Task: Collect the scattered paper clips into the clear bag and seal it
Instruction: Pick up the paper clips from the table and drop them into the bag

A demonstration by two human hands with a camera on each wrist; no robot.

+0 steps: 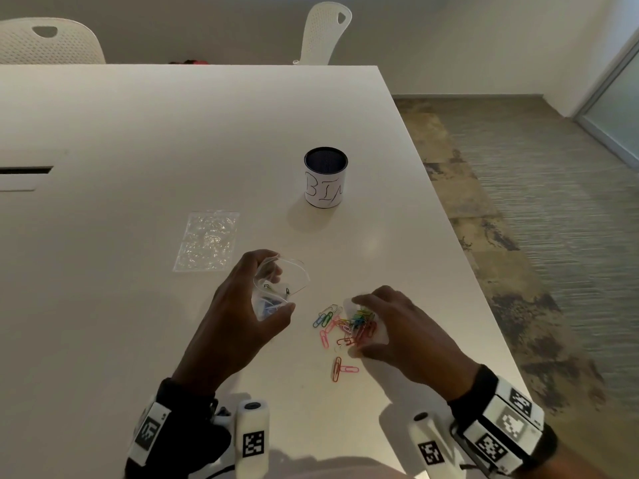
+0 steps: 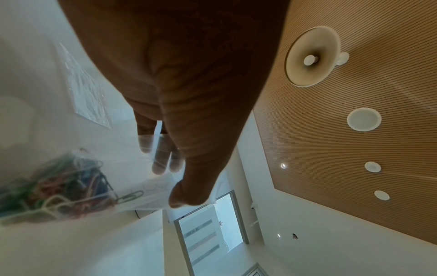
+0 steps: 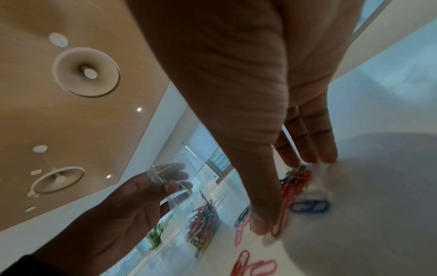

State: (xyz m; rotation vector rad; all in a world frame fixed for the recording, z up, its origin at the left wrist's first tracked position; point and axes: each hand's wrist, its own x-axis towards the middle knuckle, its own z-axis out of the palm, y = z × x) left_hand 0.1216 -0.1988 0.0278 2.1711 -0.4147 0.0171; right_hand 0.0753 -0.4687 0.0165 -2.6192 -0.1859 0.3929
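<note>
My left hand (image 1: 281, 288) grips a small clear bag (image 1: 268, 304) just above the white table, thumb on one side and fingers on the other, its mouth held wide. Several coloured paper clips (image 2: 59, 186) lie in the bag's bottom. To its right, a pile of coloured paper clips (image 1: 349, 326) lies on the table. My right hand (image 1: 359, 326) is spread over this pile, straight fingers (image 3: 314, 149) on the far side and thumb on the near side, both touching the table. Two more clips (image 1: 342, 369) lie apart, nearer to me.
A dark cup with a white label marked BIN (image 1: 326, 178) stands beyond the clips. A flat crinkled clear plastic bag (image 1: 208, 242) lies left of it. The table's right edge (image 1: 466, 257) runs close to my right hand. White chairs (image 1: 326, 32) stand at the far side.
</note>
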